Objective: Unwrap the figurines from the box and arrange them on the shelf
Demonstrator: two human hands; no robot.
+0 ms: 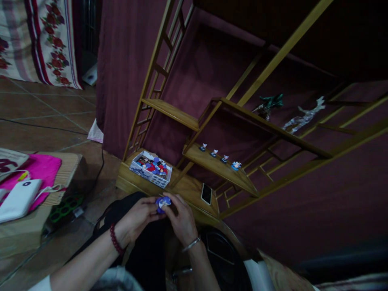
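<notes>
A small purple and white figurine (163, 204) is held between my two hands above my lap. My left hand (142, 216) grips it from the left with closed fingers. From the right, my right hand (182, 218) pinches it with thumb and fingers. Just beyond them, a patterned white box (150, 176) full of colourful figurines sits on the bottom board of a wooden shelf unit (171, 114). Several small figurines (224, 159) stand in a row on the shelf to the right of the box; the rightmost one is blue and white.
A phone (206, 194) lies on the bottom board, right of the box. Higher up stand a dark green ornament (268, 106) and a clear deer-like ornament (306, 115). At left, a white power-bank-like object (20, 199) rests on pink cloth (50, 166) atop a cardboard box (22, 238).
</notes>
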